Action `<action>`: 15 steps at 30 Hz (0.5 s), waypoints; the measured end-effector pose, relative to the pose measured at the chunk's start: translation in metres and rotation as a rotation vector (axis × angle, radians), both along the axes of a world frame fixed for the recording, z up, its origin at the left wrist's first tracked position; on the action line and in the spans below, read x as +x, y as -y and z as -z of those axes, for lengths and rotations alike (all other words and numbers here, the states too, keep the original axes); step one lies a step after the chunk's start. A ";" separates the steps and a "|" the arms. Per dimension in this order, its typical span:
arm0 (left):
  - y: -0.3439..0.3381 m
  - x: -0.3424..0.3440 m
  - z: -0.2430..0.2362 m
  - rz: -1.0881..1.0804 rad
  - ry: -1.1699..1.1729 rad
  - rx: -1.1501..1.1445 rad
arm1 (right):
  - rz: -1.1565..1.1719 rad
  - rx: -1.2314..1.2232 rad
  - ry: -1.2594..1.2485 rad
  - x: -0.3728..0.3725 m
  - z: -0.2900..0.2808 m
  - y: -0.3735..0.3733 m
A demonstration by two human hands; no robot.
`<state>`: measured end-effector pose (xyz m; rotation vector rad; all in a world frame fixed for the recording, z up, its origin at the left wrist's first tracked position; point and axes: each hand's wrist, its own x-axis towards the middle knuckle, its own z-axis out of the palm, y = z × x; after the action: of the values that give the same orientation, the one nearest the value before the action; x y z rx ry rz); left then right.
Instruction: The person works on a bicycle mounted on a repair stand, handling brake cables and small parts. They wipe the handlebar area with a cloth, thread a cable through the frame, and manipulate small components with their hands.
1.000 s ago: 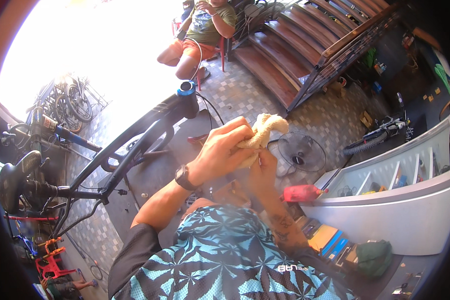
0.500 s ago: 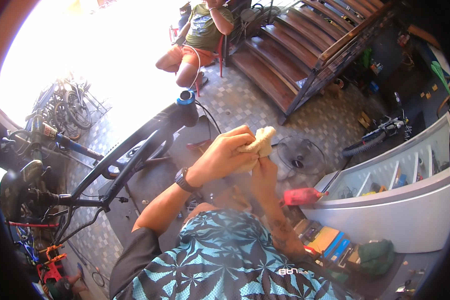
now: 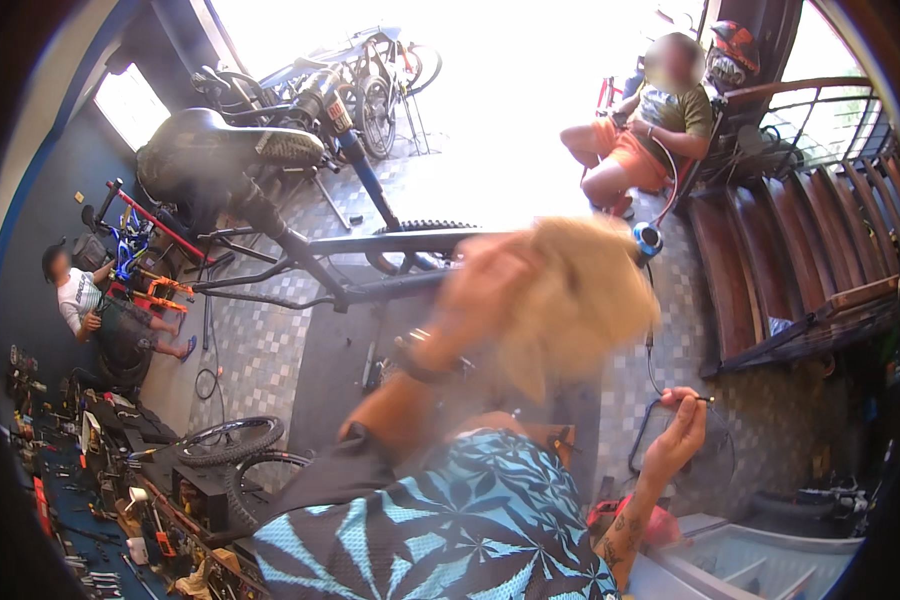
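Tiled floor (image 3: 258, 350) spread beneath the dark bike frame (image 3: 365, 244); your left hand (image 3: 492, 285), all blur, gripped the tan cloth (image 3: 592, 300) in front of it; your right hand (image 3: 676, 432), well apart, pinched a thin dark piece (image 3: 708, 399); cloth-handling seemed in hand, the next move calling for steady fingers.

Cloth (image 3: 585, 300) right of saddle (image 3: 235, 138)

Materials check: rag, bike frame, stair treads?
Rag: cloth, probably cotton, matte; it drapes softly, but blur hides the weave.
Bike frame: likely painted metal, dark; smooth tubes, though carbon is possible.
Stair treads: apparently varnished wood; reddish-brown planks with a sheen.
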<state>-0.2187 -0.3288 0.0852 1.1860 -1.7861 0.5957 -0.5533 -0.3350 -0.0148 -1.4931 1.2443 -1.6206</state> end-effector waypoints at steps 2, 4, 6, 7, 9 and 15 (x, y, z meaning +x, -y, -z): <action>-0.010 0.047 -0.025 0.097 -0.200 0.091 | -0.003 0.004 -0.071 -0.001 0.001 0.001; -0.016 0.085 -0.045 0.341 -0.982 0.404 | -0.030 0.005 -0.102 0.000 0.004 0.001; 0.003 0.100 -0.042 0.216 -0.710 0.457 | -0.060 -0.012 -0.106 0.001 0.007 -0.003; 0.017 0.107 -0.034 -0.055 -0.416 0.616 | -0.069 -0.019 -0.106 0.005 0.008 -0.005; 0.048 0.108 0.003 -0.470 0.215 0.865 | -0.080 -0.044 -0.076 0.006 0.010 -0.006; 0.043 0.120 0.052 -0.235 -0.258 0.666 | 0.049 -0.111 0.074 -0.010 0.016 0.000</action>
<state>-0.0988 -0.3718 0.0334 1.8435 -1.6751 -0.0537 -0.5630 -0.3347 -0.0308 -1.4655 1.1752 -1.7866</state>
